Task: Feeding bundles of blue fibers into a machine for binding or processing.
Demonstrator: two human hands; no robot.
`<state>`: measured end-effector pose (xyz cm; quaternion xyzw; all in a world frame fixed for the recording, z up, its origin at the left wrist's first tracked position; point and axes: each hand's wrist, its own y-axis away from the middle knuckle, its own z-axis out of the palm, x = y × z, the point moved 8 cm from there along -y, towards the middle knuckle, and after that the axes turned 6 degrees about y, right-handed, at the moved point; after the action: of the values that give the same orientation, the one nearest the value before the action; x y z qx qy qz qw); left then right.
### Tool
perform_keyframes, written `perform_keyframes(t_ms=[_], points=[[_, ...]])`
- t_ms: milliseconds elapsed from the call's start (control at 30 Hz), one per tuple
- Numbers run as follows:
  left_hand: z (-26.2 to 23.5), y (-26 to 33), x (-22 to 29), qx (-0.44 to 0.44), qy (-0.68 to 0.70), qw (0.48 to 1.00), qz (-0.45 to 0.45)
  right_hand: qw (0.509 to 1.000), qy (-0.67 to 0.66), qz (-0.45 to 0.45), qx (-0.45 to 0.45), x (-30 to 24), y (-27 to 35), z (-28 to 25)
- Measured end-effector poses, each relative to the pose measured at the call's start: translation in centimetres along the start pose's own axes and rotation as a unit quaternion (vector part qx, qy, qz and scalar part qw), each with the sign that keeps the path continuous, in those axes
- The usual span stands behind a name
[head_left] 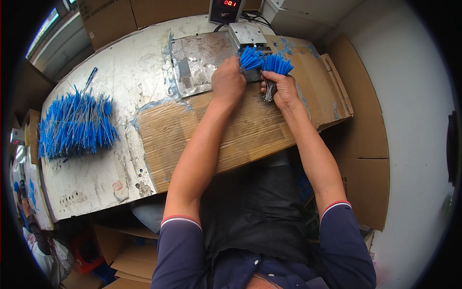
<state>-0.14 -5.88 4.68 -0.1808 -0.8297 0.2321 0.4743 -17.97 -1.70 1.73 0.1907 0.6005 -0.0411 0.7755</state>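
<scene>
My left hand (229,81) is closed in a fist around a bundle of blue-tipped wires (250,58), whose blue ends stick out beyond the knuckles. Close on its right, my right hand (283,89) grips a second bundle of blue-tipped wires (277,64). The blue ends of that bundle point away from me, and its thin metallic stems hang out below the fingers. Both bundles are just in front of a small metal device (247,34), and their blue ends nearly touch. The left fingers are mostly hidden behind the back of the hand.
A large pile of blue-tipped wires (79,124) lies on the white worktable (96,185) at left, beside a pen (90,78). Cardboard (192,139) covers the near edge. A digital display (224,10) stands at the back. At far left another person's hand (26,208) shows.
</scene>
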Motion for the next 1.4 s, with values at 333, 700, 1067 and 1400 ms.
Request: perform_keyframes(t_ms=[333, 700, 1067, 1400], points=[[-0.2, 0.0, -0.8, 0.036, 0.030, 0.998, -0.050, 0.999, 0.050, -0.018, 0.013, -0.1, 0.4, -0.4], [1.3, -0.6, -2.8, 0.008, 0.247, 0.966, -0.074, 0.994, 0.046, 0.041, -0.090, 0.5, 1.7, 1.8], [0.1, -0.5, -1.2, 0.096, 0.148, 0.983, 0.045, 0.995, 0.080, -0.040, -0.050, -0.6, 2.6, 1.8], [-1.0, -0.2, -2.6, 0.139, 0.167, 0.971, -0.099, 0.985, 0.076, -0.092, 0.123, -0.6, 0.3, 0.5]])
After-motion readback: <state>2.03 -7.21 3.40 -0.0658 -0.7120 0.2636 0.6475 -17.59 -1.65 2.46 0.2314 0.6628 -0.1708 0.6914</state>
